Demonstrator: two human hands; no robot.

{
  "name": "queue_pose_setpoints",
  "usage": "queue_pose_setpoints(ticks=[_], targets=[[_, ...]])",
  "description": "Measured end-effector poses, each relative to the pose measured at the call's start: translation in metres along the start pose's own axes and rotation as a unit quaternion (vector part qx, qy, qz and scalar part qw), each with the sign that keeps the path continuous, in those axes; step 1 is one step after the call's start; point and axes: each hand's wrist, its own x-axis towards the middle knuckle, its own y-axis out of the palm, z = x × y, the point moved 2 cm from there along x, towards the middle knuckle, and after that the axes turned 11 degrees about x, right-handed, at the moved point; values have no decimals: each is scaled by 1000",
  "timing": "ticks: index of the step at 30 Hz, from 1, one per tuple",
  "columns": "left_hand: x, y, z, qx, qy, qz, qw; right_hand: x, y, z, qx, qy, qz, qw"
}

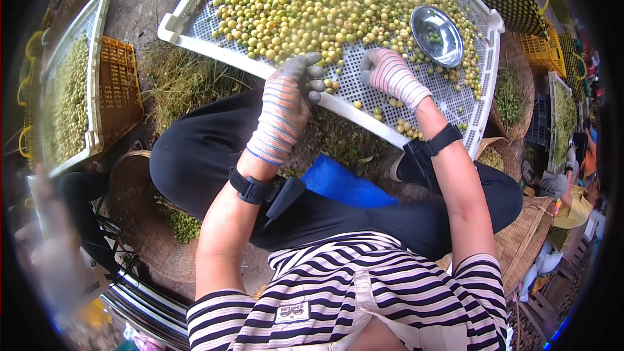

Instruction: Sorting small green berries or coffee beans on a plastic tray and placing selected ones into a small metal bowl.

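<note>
A white perforated plastic tray (244, 64) lies before me, heaped with small round yellow-green fruits (338, 0). Both my hands wear striped knit gloves with grey-coated fingers. My left hand (291, 94) is over the tray's near rim, its fingers curled in; whatever may be inside them is hidden. Further right, my right hand (390, 75) is closed over the bare mesh near the edge of the heap, its fingertips out of sight. A shiny metal bowl (437, 36) sits tilted on the fruits beyond my right hand. A few loose fruits are scattered near the rim.
A second fruit-filled tray (94, 91) rests on an orange crate (120, 81) at the left. Woven baskets (140, 214) stand beside my legs, one holding green fruits. Dry grass (175, 84) and a blue sheet (344, 182) lie on the ground. Other people sit at far right.
</note>
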Motion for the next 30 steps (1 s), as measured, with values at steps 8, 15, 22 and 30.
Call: queue_pose_setpoints(ticks=[8,15,22,30], targets=[[-1,3,-1,-5,2,19,1000,28,-5,9,-175,-38,-155,972],[-4,-5,-25,-25,47,2,999,13,-16,4,13,30,-66,997],[-8,-13,-37,-56,86,2,995,-78,20,56,281,11,238,930],[-6,-7,-32,-46,71,6,996,-11,31,74,-177,-277,-110,938]])
